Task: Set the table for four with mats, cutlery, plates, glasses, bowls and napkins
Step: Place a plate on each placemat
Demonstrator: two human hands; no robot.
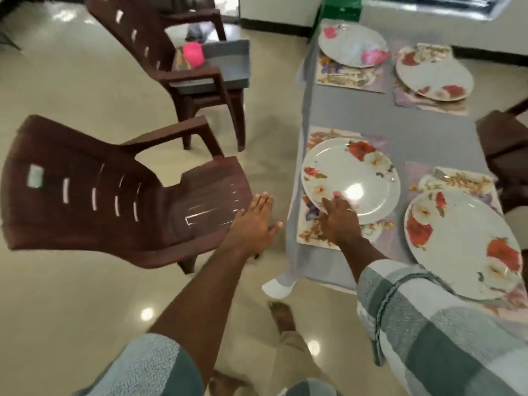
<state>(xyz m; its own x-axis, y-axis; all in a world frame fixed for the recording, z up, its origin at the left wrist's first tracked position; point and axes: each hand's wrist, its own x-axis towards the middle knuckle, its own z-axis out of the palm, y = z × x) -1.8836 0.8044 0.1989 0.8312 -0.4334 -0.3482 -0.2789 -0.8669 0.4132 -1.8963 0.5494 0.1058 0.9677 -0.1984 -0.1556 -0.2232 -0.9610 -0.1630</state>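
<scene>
Plate (354, 178) w/ red flowers sits centre-right of frame on a floral mat (311, 232), near edge of the table (385, 118). Right hand (338, 220) rests on plate's near rim, fingers fairly straight and lying on it; can't tell if thumb hooks under, so prob. a touch or nudge, not a clamp. Left hand (254, 221) hovers off the table at centre, fingers spread flat, holding nothing, just over the seat edge of the brown chair (120, 192).

Progress, as I judge it: four mats down, four plates on them: one lower right (457, 244), two at top right (353, 45) (434, 74). No cutlery, glasses, bowls or napkins visible on table yet, so roughly a third done. Second chair (183, 52) upper left holds a pink cup (193, 54).
</scene>
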